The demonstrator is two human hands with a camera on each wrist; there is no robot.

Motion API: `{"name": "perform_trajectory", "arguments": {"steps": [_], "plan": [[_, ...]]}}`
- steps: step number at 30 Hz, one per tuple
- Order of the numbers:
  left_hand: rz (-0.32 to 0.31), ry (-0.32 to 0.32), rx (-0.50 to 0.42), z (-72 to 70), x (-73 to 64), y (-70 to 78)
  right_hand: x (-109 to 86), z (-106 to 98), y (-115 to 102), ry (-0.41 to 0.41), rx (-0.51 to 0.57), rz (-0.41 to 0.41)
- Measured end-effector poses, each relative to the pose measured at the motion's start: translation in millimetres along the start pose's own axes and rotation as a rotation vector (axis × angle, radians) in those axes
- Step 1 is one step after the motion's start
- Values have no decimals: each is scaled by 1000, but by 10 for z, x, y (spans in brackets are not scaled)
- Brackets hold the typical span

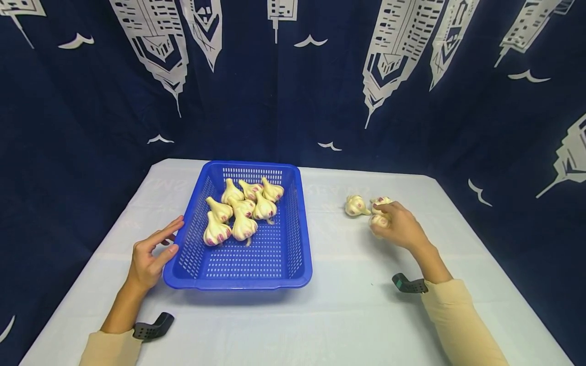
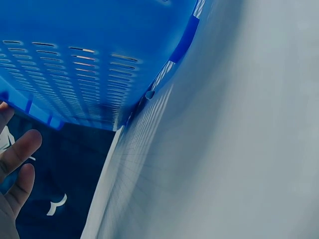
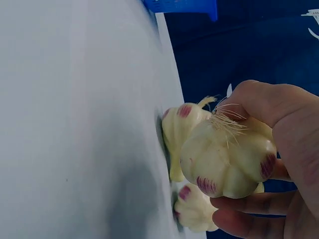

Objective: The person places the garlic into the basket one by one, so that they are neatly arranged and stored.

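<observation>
In the head view my right hand pinches a garlic bulb on the right half of the table. The right wrist view shows this bulb between thumb and fingers, its roots facing the camera. Two more garlic bulbs lie close by: one to the left, another just behind and partly covered by the hand. My left hand rests at the left rim of a blue plastic basket, fingers extended. Inside the basket, several garlic bulbs sit toward the back and left.
A white cloth covers the table. Behind it hangs a dark blue curtain with white building prints. Black wrist straps show at both wrists, the left one close over the table.
</observation>
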State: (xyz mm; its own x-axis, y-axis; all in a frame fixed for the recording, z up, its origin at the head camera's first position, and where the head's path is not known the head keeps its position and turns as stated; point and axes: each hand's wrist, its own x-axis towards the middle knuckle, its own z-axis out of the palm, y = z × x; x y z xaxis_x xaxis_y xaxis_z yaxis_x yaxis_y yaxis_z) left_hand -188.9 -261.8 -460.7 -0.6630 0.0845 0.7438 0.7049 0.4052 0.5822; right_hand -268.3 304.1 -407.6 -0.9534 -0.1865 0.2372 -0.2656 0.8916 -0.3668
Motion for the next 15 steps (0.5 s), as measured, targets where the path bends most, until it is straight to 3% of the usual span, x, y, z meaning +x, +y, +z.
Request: {"name": "perform_trajectory", "arguments": {"steps": [15], "plan": [[22,9,19,4,-11,-23,119,27,-207,46,8,-175]]}}
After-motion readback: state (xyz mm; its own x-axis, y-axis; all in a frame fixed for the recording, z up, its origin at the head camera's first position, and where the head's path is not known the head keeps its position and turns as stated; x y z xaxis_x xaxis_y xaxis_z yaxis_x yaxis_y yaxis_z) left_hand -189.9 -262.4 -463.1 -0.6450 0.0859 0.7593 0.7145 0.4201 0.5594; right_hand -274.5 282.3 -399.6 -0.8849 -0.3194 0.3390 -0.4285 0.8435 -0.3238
